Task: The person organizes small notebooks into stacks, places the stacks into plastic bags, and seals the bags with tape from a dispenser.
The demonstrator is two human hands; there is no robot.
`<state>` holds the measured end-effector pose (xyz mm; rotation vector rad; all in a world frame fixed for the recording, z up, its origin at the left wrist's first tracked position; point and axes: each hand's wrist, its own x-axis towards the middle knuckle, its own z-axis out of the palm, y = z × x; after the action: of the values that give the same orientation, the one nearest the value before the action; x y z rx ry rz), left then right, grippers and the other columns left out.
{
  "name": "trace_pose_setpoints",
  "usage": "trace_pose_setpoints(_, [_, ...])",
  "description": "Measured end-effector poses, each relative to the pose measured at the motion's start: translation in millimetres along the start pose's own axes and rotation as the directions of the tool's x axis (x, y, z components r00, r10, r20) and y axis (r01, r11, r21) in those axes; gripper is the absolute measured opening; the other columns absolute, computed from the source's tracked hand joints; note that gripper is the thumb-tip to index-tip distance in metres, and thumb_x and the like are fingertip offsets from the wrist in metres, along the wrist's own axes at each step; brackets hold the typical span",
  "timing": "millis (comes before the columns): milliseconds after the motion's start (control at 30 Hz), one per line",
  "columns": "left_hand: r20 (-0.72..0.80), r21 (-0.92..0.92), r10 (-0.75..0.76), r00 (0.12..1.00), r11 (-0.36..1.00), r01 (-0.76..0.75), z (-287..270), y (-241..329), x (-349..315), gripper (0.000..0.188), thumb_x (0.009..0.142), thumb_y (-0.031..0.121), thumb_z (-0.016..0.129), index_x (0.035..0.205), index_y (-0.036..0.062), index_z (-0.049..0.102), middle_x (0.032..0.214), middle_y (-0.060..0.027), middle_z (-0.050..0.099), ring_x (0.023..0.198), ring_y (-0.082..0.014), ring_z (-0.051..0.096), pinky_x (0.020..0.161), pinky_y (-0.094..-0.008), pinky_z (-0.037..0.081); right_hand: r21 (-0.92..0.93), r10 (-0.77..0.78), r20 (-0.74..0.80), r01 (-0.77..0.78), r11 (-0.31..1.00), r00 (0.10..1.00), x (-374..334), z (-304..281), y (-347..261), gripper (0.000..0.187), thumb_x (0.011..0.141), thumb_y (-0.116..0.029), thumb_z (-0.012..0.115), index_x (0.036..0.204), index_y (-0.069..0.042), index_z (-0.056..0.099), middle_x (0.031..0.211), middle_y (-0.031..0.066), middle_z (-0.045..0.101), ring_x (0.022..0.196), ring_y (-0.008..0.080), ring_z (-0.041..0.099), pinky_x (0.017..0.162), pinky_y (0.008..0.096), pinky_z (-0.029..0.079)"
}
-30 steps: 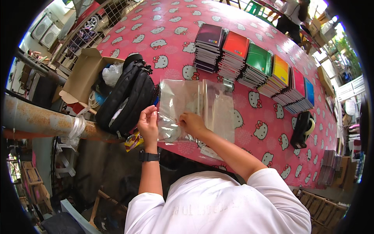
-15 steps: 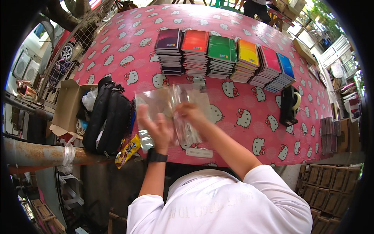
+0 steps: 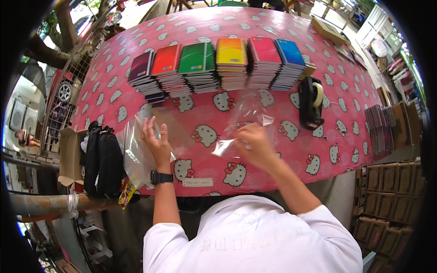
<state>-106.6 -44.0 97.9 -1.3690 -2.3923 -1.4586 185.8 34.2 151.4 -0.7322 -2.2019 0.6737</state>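
Observation:
My right hand (image 3: 256, 142) is closed, its fingers pinching a clear plastic bag (image 3: 251, 111) spread over the pink tablecloth. My left hand (image 3: 156, 140) has its fingers apart and rests on or just above more clear plastic bags (image 3: 136, 157) at the left; contact is hard to judge. Beyond both hands stand stacks of spiral notebooks in a row: purple (image 3: 141, 66), red (image 3: 165, 60), green (image 3: 195, 58), yellow (image 3: 231, 51), pink (image 3: 265, 51) and blue (image 3: 290, 53). A small white label strip (image 3: 197, 182) lies by the near edge.
Right of the notebooks is a black tape dispenser (image 3: 310, 105). A black bag (image 3: 109, 161), a cardboard box (image 3: 71, 154) and a yellow snack packet (image 3: 127, 193) crowd the left edge. Thin cases (image 3: 378, 129) are piled at the right edge, with brown cartons (image 3: 391, 195) stacked below.
My right hand has moved right, drawing one clear bag away from the others. My left hand stays by the remaining bags. The whole view has shifted, so the notebooks appear further left.

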Motion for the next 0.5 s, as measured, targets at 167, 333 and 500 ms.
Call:
trace_pose_setpoints(167, [0.412, -0.195, -0.227, 0.882, 0.924, 0.329, 44.6, 56.5, -39.2, 0.076, 0.081, 0.053, 0.063, 0.128, -0.0037, 0.044, 0.125, -0.0204, 0.051, 0.116, -0.0285, 0.048, 0.099, -0.0404, 0.037, 0.207, 0.175, 0.031, -0.178, 0.962, 0.984, -25.1, 47.6, 10.0, 0.01, 0.078, -0.011, 0.068, 0.079, -0.003, 0.061, 0.077, 0.0101, 0.059, 0.076, 0.0279, 0.057, 0.067, 0.0373, 0.046])
trace_pose_setpoints(333, [0.859, -0.394, -0.245, 0.449, 0.243, 0.886, 37.3, 76.8, -52.0, 0.059, 0.084, 0.043, 0.066, 0.12, -0.0024, 0.053, 0.102, -0.0135, 0.062, 0.089, -0.0163, 0.061, 0.08, -0.0302, 0.051, 0.329, 0.316, 0.081, -0.325, 0.887, 0.945, -30.2, 42.8, 22.7, 0.016, 0.075, -0.012, 0.073, 0.081, -0.002, 0.062, 0.077, 0.0095, 0.059, 0.069, 0.0222, 0.059, 0.061, 0.0321, 0.047])
trace_pose_setpoints(500, [0.721, -0.317, -0.229, 0.654, 0.729, 0.606, 24.7, 92.1, -39.6, 0.03, 0.086, 0.026, 0.068, 0.098, -0.0013, 0.067, 0.08, -0.0026, 0.065, 0.071, -0.0073, 0.061, 0.064, -0.0217, 0.05, 0.286, 0.335, 0.062, -0.339, 0.896, 0.94, -26.0, 44.2, 16.3, 0.016, 0.075, -0.01, 0.074, 0.081, -0.001, 0.062, 0.075, 0.0086, 0.059, 0.066, 0.0195, 0.06, 0.06, 0.031, 0.047])
